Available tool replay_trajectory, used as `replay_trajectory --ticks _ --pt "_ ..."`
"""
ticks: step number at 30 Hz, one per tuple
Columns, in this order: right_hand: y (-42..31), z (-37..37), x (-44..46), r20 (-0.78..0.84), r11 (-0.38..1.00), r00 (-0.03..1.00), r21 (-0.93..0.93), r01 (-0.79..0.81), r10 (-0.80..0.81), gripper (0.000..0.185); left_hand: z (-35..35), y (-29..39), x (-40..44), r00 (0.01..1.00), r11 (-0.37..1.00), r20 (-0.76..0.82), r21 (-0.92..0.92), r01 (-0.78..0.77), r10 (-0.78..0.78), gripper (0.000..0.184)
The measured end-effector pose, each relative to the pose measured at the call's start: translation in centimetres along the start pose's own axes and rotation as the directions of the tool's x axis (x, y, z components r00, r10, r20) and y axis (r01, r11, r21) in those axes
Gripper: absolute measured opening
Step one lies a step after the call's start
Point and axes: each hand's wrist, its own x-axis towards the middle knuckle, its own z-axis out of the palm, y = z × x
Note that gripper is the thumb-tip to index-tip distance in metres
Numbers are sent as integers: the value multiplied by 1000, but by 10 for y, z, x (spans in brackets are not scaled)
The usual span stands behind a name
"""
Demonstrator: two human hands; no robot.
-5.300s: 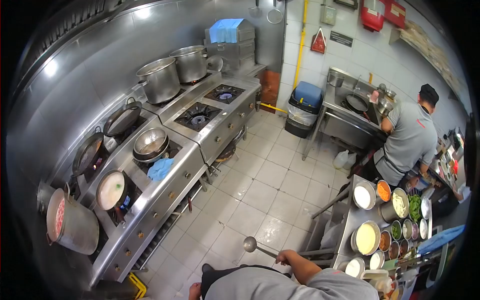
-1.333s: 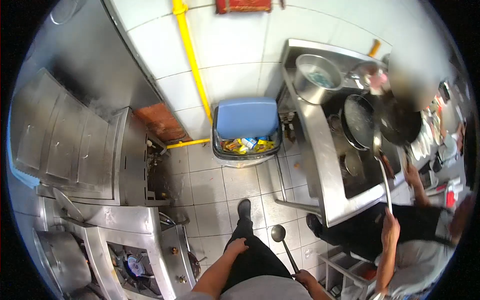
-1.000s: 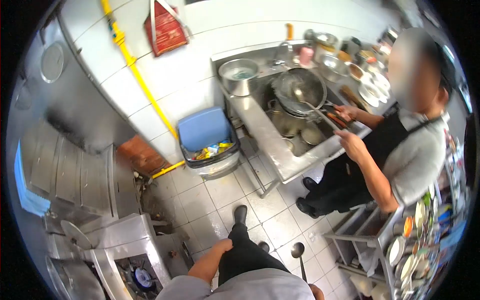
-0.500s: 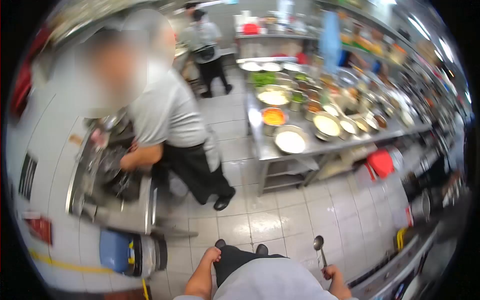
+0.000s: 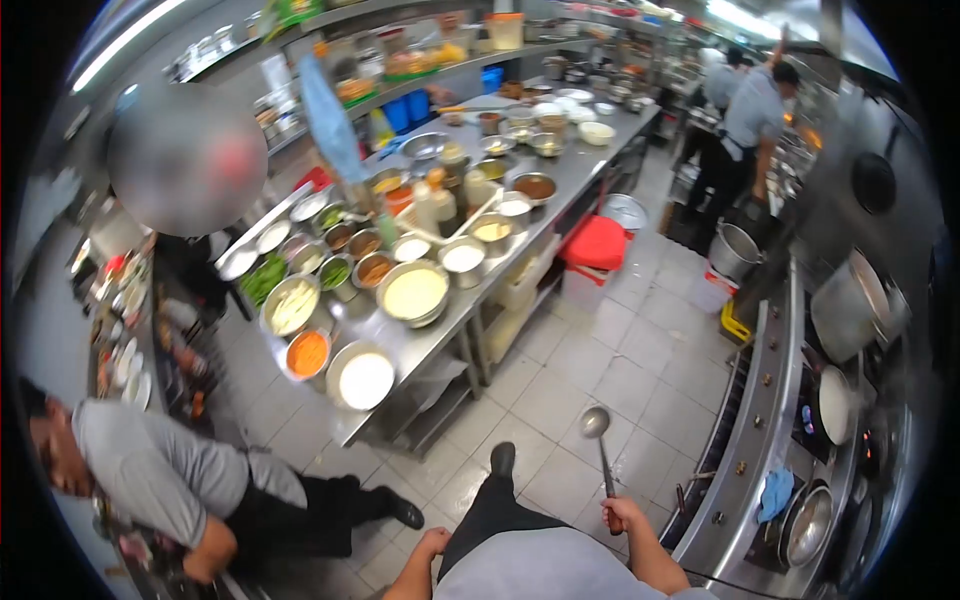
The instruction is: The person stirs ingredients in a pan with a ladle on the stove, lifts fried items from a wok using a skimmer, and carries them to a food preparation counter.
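In my right hand point(image 5: 622, 513) is a long-handled metal ladle point(image 5: 594, 422), its round bowl pointing up and away from me over the tiled floor. The fingers wrap the dark lower end of its handle. My left hand point(image 5: 432, 541) hangs beside my left thigh, its fingers curled closed, and I make out nothing in it. To the right of the ladle runs the front of the stove point(image 5: 742, 440). Ahead of me is the steel worktable point(image 5: 410, 352), with a bowl of white contents point(image 5: 362, 378) at its near corner.
Left of me a co-worker point(image 5: 165, 455) bends over a counter. Other workers point(image 5: 750, 110) stand far along the stove line. A large pot point(image 5: 848, 305), a white-filled wok point(image 5: 832, 405) and a pan point(image 5: 808, 525) sit on the stove. A red-lidded bin point(image 5: 594, 243) stands beside the table.
My view has swung right, bringing the stove into sight and shifting the worktable leftward. The ladle stays in my right hand, raised farther forward. My feet have moved in a step.
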Motion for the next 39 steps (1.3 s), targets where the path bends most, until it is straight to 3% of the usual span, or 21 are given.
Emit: replay_trajectory --ticks 2,5,6,9,11,12,14,15,17,18,20,21,22,26,29,31,33,34,36,38,39 --pt "-15 -5 8 118 974 970 54 -221 213 16 -11 14 29 996 999 82 -27 34 -32 15" --pt "-12 -13 31 197 942 927 44 -334 319 17 -36 49 69 977 987 179 -96 131 -112 16" --pt "-23 -11 24 125 943 939 45 -328 321 18 -40 57 85 966 973 197 -130 192 -164 18" --pt "-59 -15 23 109 954 956 106 -282 271 18 -55 95 146 970 979 198 -114 168 -143 17" --pt "-77 -22 32 36 968 977 131 -215 212 17 -63 134 178 975 993 205 -66 97 -81 17" --pt "-86 -23 37 -106 996 992 60 -68 74 19 -67 154 195 977 999 211 -37 30 -22 17" --pt "-117 -14 22 -310 975 927 -129 180 -212 17 -75 198 230 970 999 243 37 -27 17 16" --pt "-121 -10 17 -324 980 925 -101 172 -196 17 -77 217 241 961 994 272 77 -80 57 16" --pt "-133 -6 13 -560 935 757 -105 339 -337 18 -81 262 265 950 978 305 173 -120 63 15" --pt "-140 -7 11 -587 936 744 -74 343 -319 18 -82 285 279 942 958 328 241 -154 69 14" --pt "-150 -13 2 -543 879 796 201 433 -267 21 -77 330 301 915 936 398 289 -202 74 17" --pt "-167 -15 -8 -503 886 839 268 379 -207 22 -72 356 305 910 915 393 308 -262 128 19" --pt "-180 -17 -12 -532 874 828 300 382 -179 22 -64 381 307 899 888 397 324 -326 186 21" --pt "-223 -29 -31 -580 811 798 380 444 -165 19 -10 465 332 869 914 482 289 -283 116 26" --pt "-225 -55 -19 -700 726 690 375 576 -186 16 45 510 343 825 877 556 339 -340 105 24" --pt "-245 -82 -19 -808 662 528 249 707 -261 15 73 549 339 797 857 597 360 -369 92 23" --pt "-270 -118 -27 -854 584 464 257 770 -236 15 90 598 296 698 694 695 416 -587 174 20" --pt "-284 -138 -33 -876 517 416 246 820 -244 16 98 623 279 685 676 710 424 -603 166 20" --pt "-311 -176 -53 -925 528 343 210 823 -166 19 125 668 258 687 555 705 506 -660 175 17" --pt "-320 -210 -66 -959 545 273 190 817 -74 21 152 685 292 685 576 717 509 -640 128 15" --pt "-318 -225 -70 -963 488 268 224 844 -21 23 167 688 328 689 720 716 420 -552 110 17"
